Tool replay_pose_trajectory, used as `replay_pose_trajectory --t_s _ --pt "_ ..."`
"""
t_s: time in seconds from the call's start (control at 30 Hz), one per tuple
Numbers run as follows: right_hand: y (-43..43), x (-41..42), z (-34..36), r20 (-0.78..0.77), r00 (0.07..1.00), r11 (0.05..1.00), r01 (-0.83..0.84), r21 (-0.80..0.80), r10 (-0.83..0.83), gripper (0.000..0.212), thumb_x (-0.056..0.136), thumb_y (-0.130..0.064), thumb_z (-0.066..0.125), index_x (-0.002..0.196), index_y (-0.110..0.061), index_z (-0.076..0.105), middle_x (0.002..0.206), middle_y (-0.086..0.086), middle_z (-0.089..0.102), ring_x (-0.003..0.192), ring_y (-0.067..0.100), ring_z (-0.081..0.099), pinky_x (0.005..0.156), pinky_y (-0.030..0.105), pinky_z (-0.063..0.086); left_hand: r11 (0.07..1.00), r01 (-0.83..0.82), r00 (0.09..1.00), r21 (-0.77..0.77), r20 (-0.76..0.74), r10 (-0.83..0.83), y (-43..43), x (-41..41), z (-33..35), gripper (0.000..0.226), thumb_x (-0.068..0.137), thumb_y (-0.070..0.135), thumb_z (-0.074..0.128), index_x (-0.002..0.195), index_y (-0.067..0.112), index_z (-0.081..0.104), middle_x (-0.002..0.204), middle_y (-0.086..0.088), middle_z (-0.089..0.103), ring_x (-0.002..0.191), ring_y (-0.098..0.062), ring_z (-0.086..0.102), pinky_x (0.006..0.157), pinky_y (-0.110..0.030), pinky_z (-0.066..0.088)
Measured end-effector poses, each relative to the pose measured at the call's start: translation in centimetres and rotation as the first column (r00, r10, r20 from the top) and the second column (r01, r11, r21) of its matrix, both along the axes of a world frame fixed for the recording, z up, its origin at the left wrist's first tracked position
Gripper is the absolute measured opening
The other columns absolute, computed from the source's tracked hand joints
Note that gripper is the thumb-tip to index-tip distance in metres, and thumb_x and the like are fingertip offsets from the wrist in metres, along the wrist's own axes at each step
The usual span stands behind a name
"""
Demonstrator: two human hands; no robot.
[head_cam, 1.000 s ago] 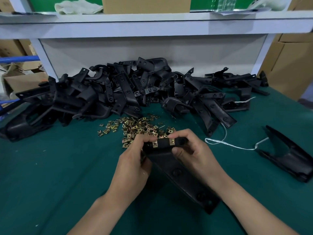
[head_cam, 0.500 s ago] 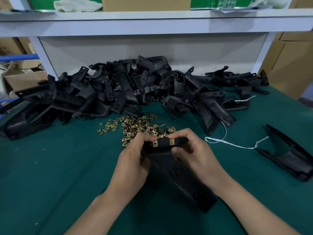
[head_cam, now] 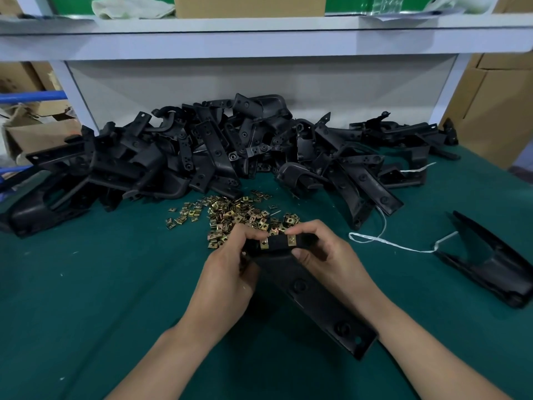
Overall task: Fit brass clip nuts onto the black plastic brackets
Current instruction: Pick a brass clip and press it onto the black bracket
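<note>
Two brass clip nuts (head_cam: 264, 243) sit on the far edge of a black bracket (head_cam: 305, 287), gripped at that end by the left hand (head_cam: 227, 281) and right hand (head_cam: 326, 255) over the green worktop (head_cam: 86, 284). Pressing each squarely home should keep the holes aligned. Loose nuts (head_cam: 230, 215) lie just beyond.

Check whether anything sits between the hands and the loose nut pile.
Nothing visible does. The nut pile lies on the green mat directly beyond the left hand and right hand, which both grip one bracket. The bracket heap sits behind the pile, not in the path.
</note>
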State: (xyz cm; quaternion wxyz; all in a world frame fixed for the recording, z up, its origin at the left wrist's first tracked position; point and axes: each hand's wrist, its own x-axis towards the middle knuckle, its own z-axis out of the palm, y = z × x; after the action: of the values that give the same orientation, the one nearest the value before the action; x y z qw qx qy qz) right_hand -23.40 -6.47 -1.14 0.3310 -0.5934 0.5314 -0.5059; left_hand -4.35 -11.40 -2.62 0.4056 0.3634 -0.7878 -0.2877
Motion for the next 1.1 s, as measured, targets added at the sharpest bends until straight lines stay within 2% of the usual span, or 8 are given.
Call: replay_pose_trajectory --t_s 0.13,0.3,0.4,0.5,0.7,0.8,0.93,1.1 --pt "0.0 -0.1 0.0 -0.013 1.000 1.000 0.007 -0.001 -0.007 0.029 0.094 -0.016 0.070 0.103 -0.044 0.063 0.097 -0.006 0.071 0.084 0.014 0.067 0.070 0.014 0.048 1.000 -0.003 1.000 0.006 0.005 0.003 -0.1 0.0 -0.1 0.064 0.086 -0.009 0.064 0.110 0.048 0.049 0.086 0.010 0.068 0.072 -0.020 0.065 0.061 -0.044 0.053" --pt "-0.1 -0.1 0.3 -0.055 0.998 1.000 0.015 -0.003 -0.015 0.031 0.095 -0.016 0.069 0.101 -0.046 0.063 0.094 -0.016 0.071 0.084 -0.002 0.065 0.073 0.011 0.046 1.000 -0.023 1.000 -0.001 0.020 0.023 -0.2 0.0 -0.3 0.059 0.088 -0.004 0.065 0.109 0.049 0.050 0.088 0.015 0.068 0.072 -0.016 0.065 0.060 -0.035 0.053" --pt "-0.2 0.0 0.2 0.105 0.994 0.996 -0.011 0.083 0.003 0.017 0.101 -0.026 0.062 0.091 -0.036 0.070 0.085 -0.006 0.069 0.071 0.002 0.066 0.066 0.016 0.050 1.000 -0.021 1.000 -0.020 -0.021 0.021 -0.1 -0.3 -0.1 0.023 0.090 0.047 0.069 0.106 0.051 0.053 0.089 0.025 0.067 0.076 -0.003 0.064 0.058 -0.012 0.047" --pt "0.3 0.5 -0.4 0.106 0.994 0.998 -0.019 0.055 0.013 0.024 0.096 -0.057 0.057 0.089 -0.036 0.066 0.072 0.002 0.069 0.062 0.013 0.064 0.059 0.022 0.049 0.997 -0.064 0.997 -0.031 -0.049 0.062 -0.2 -0.5 0.0 0.037 0.082 0.079 0.056 0.108 0.052 0.055 0.086 0.024 0.068 0.072 -0.002 0.062 0.056 -0.010 0.044" --pt "0.1 0.3 -0.5 0.127 0.992 0.997 -0.020 0.073 0.011 0.028 0.095 -0.061 0.055 0.083 -0.038 0.066 0.064 0.007 0.068 0.054 0.015 0.062 0.053 0.023 0.047 0.998 0.020 0.991 0.056 -0.133 -0.013 -0.2 -0.6 0.0 0.078 0.080 0.064 0.070 0.146 0.057 0.028 0.120 0.036 0.061 0.107 0.012 0.060 0.083 0.000 0.041" --pt "0.0 0.3 -0.5 0.161 0.987 0.996 -0.022 0.087 0.008 0.032 0.093 -0.062 0.054 0.079 -0.036 0.065 0.063 0.010 0.068 0.051 0.017 0.061 0.050 0.024 0.047 0.996 0.043 0.998 -0.084 -0.037 -0.046 0.0 -0.6 0.1 0.056 0.083 0.053 0.069 0.135 0.057 0.048 0.122 0.030 0.058 0.114 0.005 0.056 0.086 -0.003 0.040" --pt "0.1 0.1 -0.6 0.177 0.984 0.995 -0.048 0.089 0.032 0.030 0.091 -0.064 0.055 0.083 -0.036 0.065 0.066 0.010 0.070 0.052 0.016 0.061 0.050 0.022 0.046 0.999 0.024 0.996 -0.048 -0.087 -0.029 -0.1 -0.7 0.2 0.036 0.081 0.049 0.071 0.116 0.048 0.064 0.112 0.026 0.065 0.107 0.003 0.062 0.081 -0.005 0.043" --pt "0.3 0.2 -0.9 0.059 0.998 0.998 -0.040 0.037 0.038 0.041 0.086 -0.057 0.071 0.124 -0.051 0.056 0.096 -0.009 0.073 0.066 0.014 0.068 0.059 0.020 0.050 0.992 0.026 0.984 0.122 -0.177 -0.004 -0.3 -0.6 0.3 0.035 0.076 0.049 0.073 0.110 0.052 0.066 0.099 0.028 0.071 0.091 0.004 0.066 0.075 -0.006 0.047"
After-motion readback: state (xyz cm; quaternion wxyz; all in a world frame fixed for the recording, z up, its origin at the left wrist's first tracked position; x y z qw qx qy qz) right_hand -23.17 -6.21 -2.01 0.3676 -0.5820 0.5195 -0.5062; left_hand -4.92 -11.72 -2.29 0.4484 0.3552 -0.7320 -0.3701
